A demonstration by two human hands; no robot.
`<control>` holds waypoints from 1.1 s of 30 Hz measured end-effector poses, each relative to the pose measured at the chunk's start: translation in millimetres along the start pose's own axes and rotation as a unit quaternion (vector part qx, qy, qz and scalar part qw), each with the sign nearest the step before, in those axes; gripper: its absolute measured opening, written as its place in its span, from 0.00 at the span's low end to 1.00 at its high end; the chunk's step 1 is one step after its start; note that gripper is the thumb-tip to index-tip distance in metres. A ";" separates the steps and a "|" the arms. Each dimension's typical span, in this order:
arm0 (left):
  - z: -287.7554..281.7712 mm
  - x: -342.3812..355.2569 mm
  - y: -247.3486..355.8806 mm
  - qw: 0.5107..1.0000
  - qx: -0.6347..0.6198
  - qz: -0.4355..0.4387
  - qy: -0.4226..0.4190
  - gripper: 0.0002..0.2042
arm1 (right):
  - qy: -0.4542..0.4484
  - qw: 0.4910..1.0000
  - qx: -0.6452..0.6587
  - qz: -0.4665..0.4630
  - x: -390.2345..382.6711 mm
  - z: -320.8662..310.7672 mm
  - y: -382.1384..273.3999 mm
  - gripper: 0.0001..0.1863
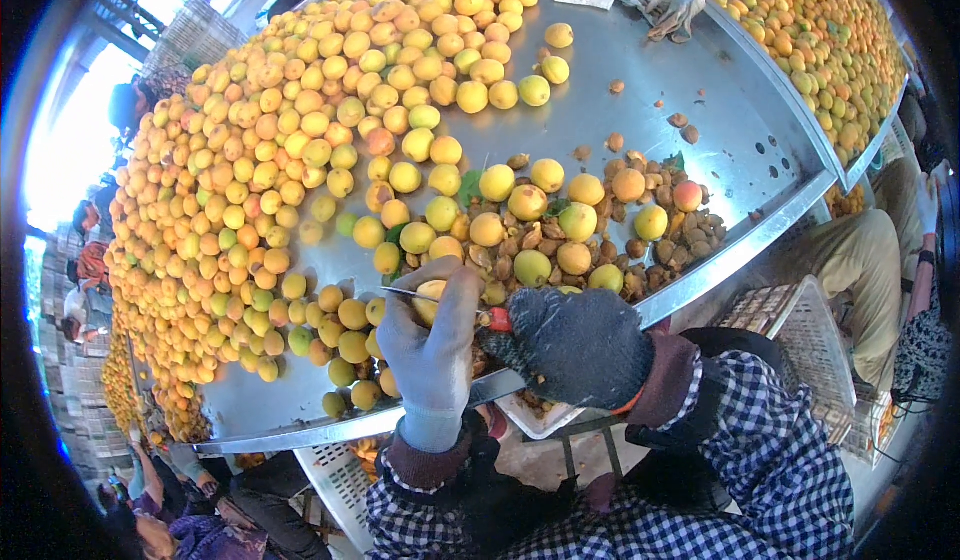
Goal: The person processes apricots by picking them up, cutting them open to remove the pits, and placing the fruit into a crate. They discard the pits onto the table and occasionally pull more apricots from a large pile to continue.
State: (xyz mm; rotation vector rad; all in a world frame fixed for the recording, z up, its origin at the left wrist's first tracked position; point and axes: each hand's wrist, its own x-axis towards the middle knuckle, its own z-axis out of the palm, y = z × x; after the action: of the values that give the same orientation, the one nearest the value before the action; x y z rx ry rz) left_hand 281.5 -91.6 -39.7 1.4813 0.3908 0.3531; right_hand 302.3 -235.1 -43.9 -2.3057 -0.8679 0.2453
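Counter [700, 75] below, left fingers [458, 307] pinch an apricot [428, 310], right fingers [535, 332] clasp a knife [498, 319]; apparently cutting, next needing steady pressure.

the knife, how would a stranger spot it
Find the near edge of the metal table, then the dark-gloved right hand. The knife juts from it toward the pale-gloved left hand, its red handle standing out from the yellow fruit.

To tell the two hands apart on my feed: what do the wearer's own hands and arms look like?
The left hand wears a pale grey glove; the right hand a dark, textured glove. Brown cuffs show at both wrists, with dark-and-white checked sleeves.
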 end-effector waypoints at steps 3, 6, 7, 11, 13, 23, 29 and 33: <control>0.6 4.6 5.8 0.998 -0.007 -0.035 -0.045 0.09 | -0.041 0.999 0.011 -0.008 8.7 -13.0 6.5 0.17; -13.8 1.9 6.3 0.993 0.095 0.003 -0.075 0.09 | -0.059 0.998 0.004 -0.029 16.0 -17.1 8.7 0.19; -15.7 0.0 2.8 0.978 0.173 0.045 -0.104 0.09 | -0.081 0.997 -0.001 -0.016 16.6 -18.3 10.9 0.20; -18.6 4.2 -2.7 0.989 0.068 -0.063 -0.115 0.10 | -0.085 0.996 0.000 0.002 20.8 -20.5 9.2 0.20; -18.9 5.1 11.7 0.981 -0.009 -0.171 -0.096 0.10 | -0.072 0.997 -0.010 -0.004 23.4 -18.9 9.4 0.20; -29.9 9.4 -1.6 0.975 -0.107 -0.047 -0.188 0.17 | 0.048 0.979 0.197 -0.020 1.0 -33.1 12.5 0.24; -21.6 1.0 13.9 0.933 -0.090 -0.083 -0.339 0.28 | 0.115 0.968 0.222 -0.017 10.3 -24.7 3.4 0.20; -16.7 -1.8 6.1 0.932 -0.108 -0.140 -0.316 0.24 | 0.072 0.961 0.265 0.038 17.5 -18.8 13.3 0.17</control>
State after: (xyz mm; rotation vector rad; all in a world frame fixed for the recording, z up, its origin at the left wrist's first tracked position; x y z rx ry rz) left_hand 272.3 -77.3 -34.3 1.2214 0.0354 -0.3041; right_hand 329.8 -241.0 -37.1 -1.8289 -0.5559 0.2977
